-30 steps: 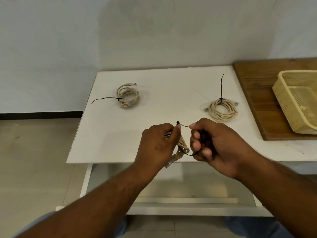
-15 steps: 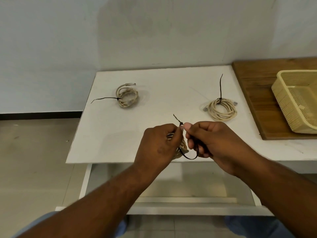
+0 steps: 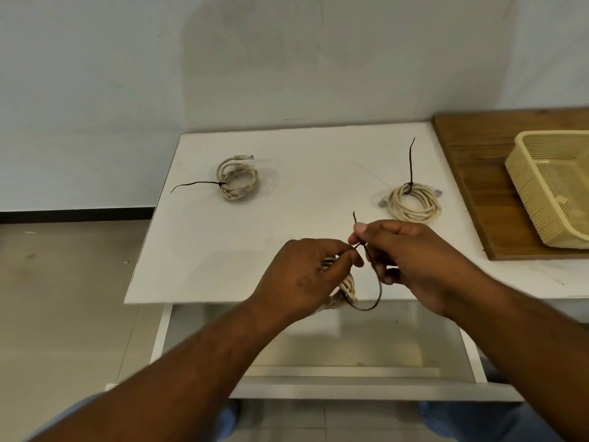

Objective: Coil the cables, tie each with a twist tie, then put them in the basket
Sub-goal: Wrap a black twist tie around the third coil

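A dark twist tie (image 3: 380, 288) is pinched between the thumb and forefinger of the right hand (image 3: 414, 260), and its short free end is seen sticking up above the thumb; the other right fingers are curled in toward the palm. Just beside that pinch, the same tie is nipped by the fingertips (image 3: 355, 258) of the left hand (image 3: 306, 275), whose remaining fingers are wrapped round a small held coil (image 3: 347, 287) of cream cable. Below the two pinches the tie is hung in an open loop that passes under the held coil. This bundle is held in the air over the near edge of the white table (image 3: 302, 148).

Farther back on the table, two tied coils are laid well apart: a left coil (image 3: 239, 180) with its tie trailing leftward, and a right coil (image 3: 412, 202) with its tie pointing away toward the wall. To the right, a yellow basket (image 3: 522, 183) is set on a wooden board (image 3: 471, 148), partly cut off by the frame edge.
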